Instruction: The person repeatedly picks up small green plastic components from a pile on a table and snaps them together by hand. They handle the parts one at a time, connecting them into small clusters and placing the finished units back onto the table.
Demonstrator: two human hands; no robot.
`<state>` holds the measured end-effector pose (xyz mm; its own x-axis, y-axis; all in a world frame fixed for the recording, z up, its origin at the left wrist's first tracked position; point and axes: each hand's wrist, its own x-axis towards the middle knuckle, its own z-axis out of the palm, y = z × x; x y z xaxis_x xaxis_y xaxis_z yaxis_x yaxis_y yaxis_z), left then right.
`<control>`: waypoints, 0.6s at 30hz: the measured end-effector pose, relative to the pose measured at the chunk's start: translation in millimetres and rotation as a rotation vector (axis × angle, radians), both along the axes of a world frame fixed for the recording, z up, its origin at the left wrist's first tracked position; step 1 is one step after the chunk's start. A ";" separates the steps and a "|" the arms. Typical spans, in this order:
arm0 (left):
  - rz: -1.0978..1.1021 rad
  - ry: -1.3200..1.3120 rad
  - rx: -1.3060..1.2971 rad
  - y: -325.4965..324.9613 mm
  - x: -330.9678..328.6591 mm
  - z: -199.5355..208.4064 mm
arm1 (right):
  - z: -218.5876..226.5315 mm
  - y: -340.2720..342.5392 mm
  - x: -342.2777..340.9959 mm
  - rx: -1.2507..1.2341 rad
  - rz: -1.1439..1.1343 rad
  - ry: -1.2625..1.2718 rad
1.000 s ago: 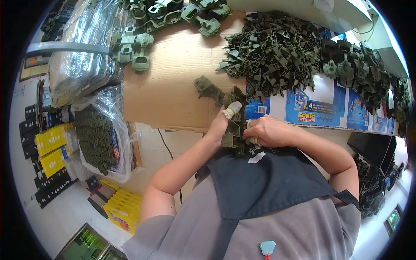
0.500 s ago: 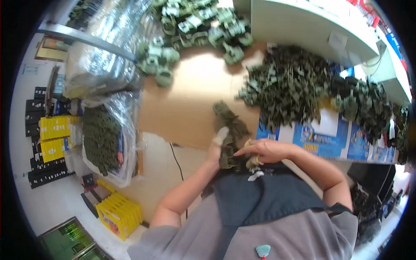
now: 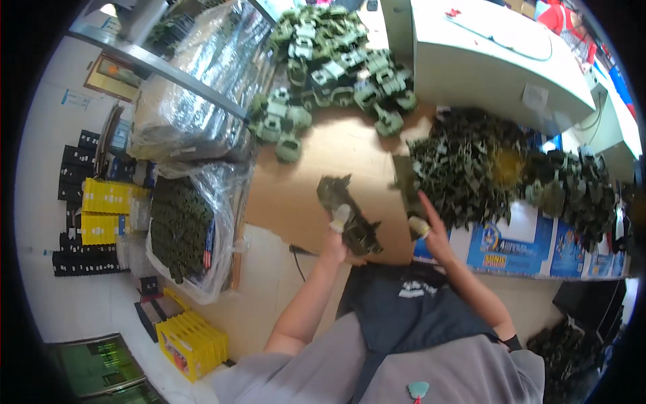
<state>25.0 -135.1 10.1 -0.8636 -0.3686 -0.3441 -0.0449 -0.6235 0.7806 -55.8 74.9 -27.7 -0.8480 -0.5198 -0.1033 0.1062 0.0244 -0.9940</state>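
Note:
My left hand, with a pale cover on the thumb, grips a long olive-green moulded plastic part. The part slants over the cardboard sheet, its jagged edges facing out. My right hand, its thumb also covered, holds a second olive-green plastic part by its near end. That second part stands nearly lengthwise at the left edge of a heap of dark green plastic pieces. What the two parts exactly are, I cannot make out.
Lighter green assembled parts are piled at the far side of the cardboard. A white machine housing bounds the back right. On the left stand a plastic-lined bin of green parts and yellow boxes. More green parts lie far right.
My hands were together on one green part near my apron; now they are apart. The right hand has moved up and right and holds another part; the left keeps its part over the cardboard.

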 end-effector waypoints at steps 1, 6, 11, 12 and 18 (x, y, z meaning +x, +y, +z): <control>-0.039 -0.005 0.025 6.6 5.6 -6.6 | 31.1 5.4 4.0 -0.035 0.048 -0.035; -0.148 0.100 0.058 55.0 -6.0 -7.3 | 65.9 10.6 30.9 0.250 0.164 0.225; -0.124 0.168 -0.274 75.4 -2.6 -18.6 | 76.1 19.4 41.9 0.334 0.214 0.257; -0.135 0.135 -0.265 74.7 -4.1 -20.1 | 75.8 20.9 42.6 0.359 0.232 0.339; -0.194 0.064 -0.192 64.1 -11.5 4.9 | 66.0 20.7 35.1 -0.031 0.058 -0.015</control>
